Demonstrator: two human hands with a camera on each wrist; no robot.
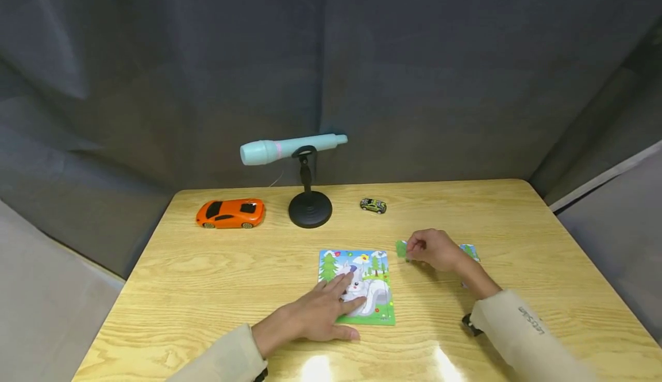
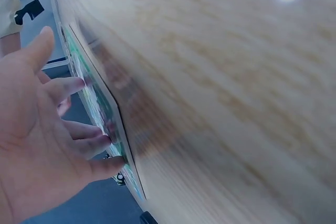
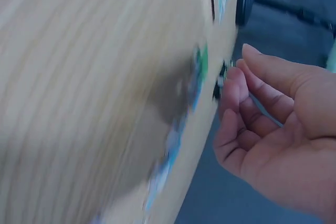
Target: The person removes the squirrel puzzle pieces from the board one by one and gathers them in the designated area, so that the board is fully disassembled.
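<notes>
A squirrel picture puzzle board (image 1: 373,290) lies flat near the front of the wooden table (image 1: 517,209). My left hand (image 1: 331,307) rests on its left part with straight fingers (image 2: 79,142) pressing the board (image 2: 107,111). My right hand (image 1: 431,250) hovers to the right of the board with fingers (image 3: 231,85) curled. A green puzzle piece (image 1: 401,249) lies at its fingertips. In the blurred right wrist view that piece (image 3: 199,74) lies on the table just apart from the fingers, with nothing between them. More loose pieces (image 1: 469,251) show behind the right hand.
An orange toy car (image 1: 230,213) sits at the back left. A black stand (image 1: 310,207) holding a pale blue toy microphone (image 1: 289,147) is at the back middle. A small green toy car (image 1: 373,205) sits to its right. Dark cloth walls surround the table.
</notes>
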